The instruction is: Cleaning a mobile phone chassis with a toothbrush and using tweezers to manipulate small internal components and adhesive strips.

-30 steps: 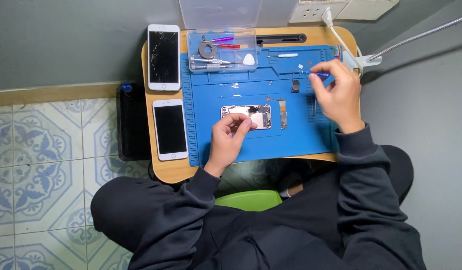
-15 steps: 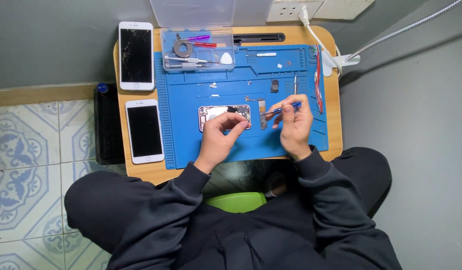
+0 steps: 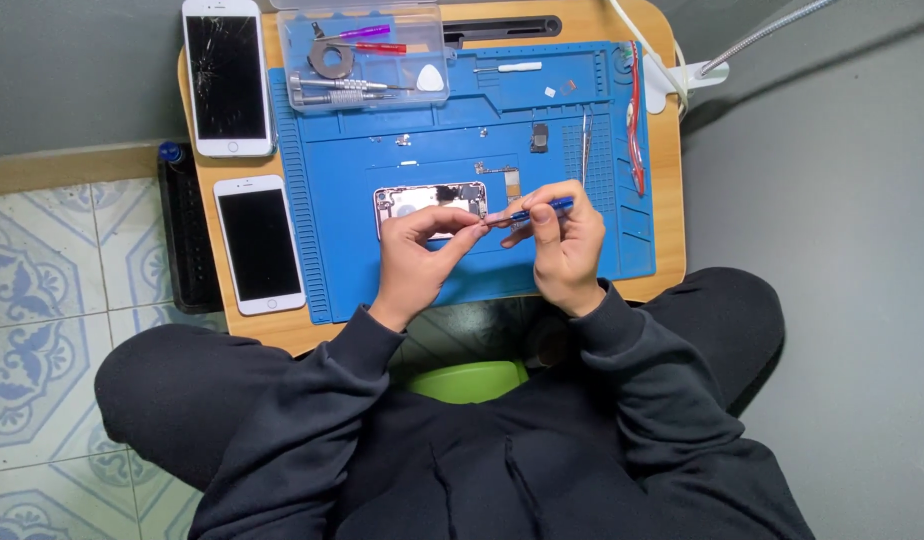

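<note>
Head view: opened phone (image 3: pixel 427 203) at frame centre on blue mat (image 3: pixel 382 270), long axis left-right. Left hand (image 3: pixel 417 262) pinches its right end, fingers together on the edge. Right hand (image 3: pixel 560 240) just right of it, clamped on blue tool (image 3: pixel 542 209), tip pointing left at the same corner. Small wooden table (image 3: pixel 662 150); two phones at left, tiled floor below-left.
</note>
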